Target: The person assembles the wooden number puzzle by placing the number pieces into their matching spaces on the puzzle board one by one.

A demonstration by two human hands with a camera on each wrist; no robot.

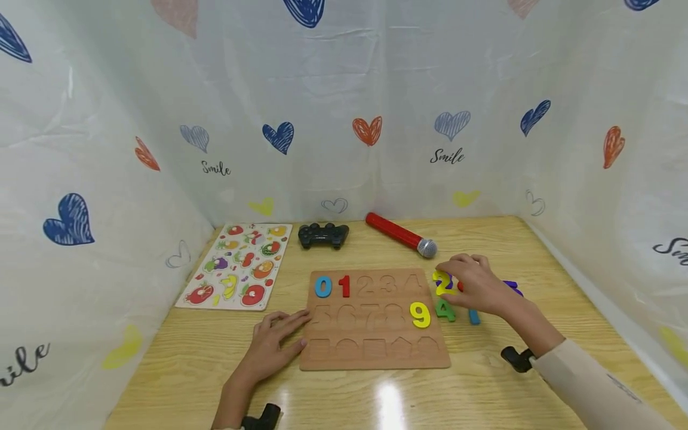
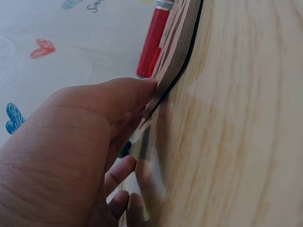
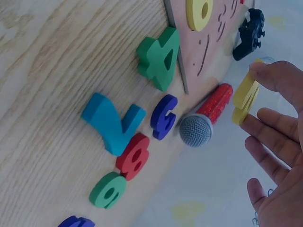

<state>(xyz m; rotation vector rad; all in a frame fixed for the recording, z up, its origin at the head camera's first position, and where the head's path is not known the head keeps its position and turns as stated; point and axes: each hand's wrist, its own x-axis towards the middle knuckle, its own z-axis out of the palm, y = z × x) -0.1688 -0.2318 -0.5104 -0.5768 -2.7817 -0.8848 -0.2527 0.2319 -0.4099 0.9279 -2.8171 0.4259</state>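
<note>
My left hand [image 1: 274, 346] rests at the left edge of a wooden number board [image 1: 376, 363], its fingers extended and the thumb touching the board's side in the left wrist view. A blue 0 [image 1: 323, 286], a red 1 [image 1: 346, 286] and a yellow 9 [image 1: 420, 315] lie on the board. Past its right edge, my right hand [image 1: 481, 286] pinches a yellow number 2 [image 3: 246, 97] between thumb and fingers, raised above the table. Beneath that hand lie a green 4 [image 3: 160, 59], a blue 7 [image 3: 111, 123], a red 8 [image 3: 133, 157] and several other loose numbers.
A red microphone [image 1: 398, 232] and a black game controller [image 1: 323, 235] lie behind the board. To the left is a fruit picture board [image 1: 236, 266]. Heart-patterned white sheeting [image 1: 333, 173] encloses the table's back and sides.
</note>
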